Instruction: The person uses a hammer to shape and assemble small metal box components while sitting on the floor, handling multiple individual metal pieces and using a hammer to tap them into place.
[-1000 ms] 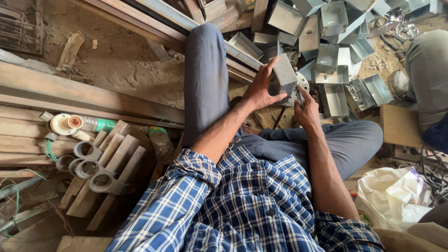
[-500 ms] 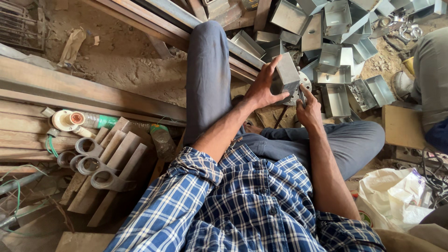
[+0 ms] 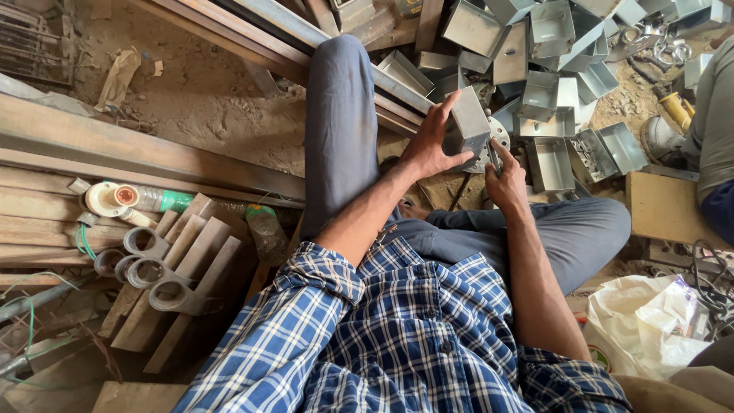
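My left hand (image 3: 428, 145) grips a grey sheet-metal box (image 3: 470, 122), holding it tilted above my lap. My right hand (image 3: 506, 182) is closed around a thin metal tool (image 3: 493, 157) whose tip touches the lower right side of the box, next to a round perforated metal disc (image 3: 498, 138). I sit on the ground in a blue checked shirt and grey trousers, my left leg stretched forward.
A heap of several open metal boxes (image 3: 547, 92) lies ahead. Long steel bars (image 3: 153, 153) and wooden slats with pipe clamps (image 3: 160, 268) fill the left. Another person (image 3: 711, 130) sits at the right edge, near a wooden board (image 3: 661, 206) and a white plastic bag (image 3: 650, 321).
The box has turned a little in my left hand and my right hand has shifted slightly down along its side. The view has drifted slightly.
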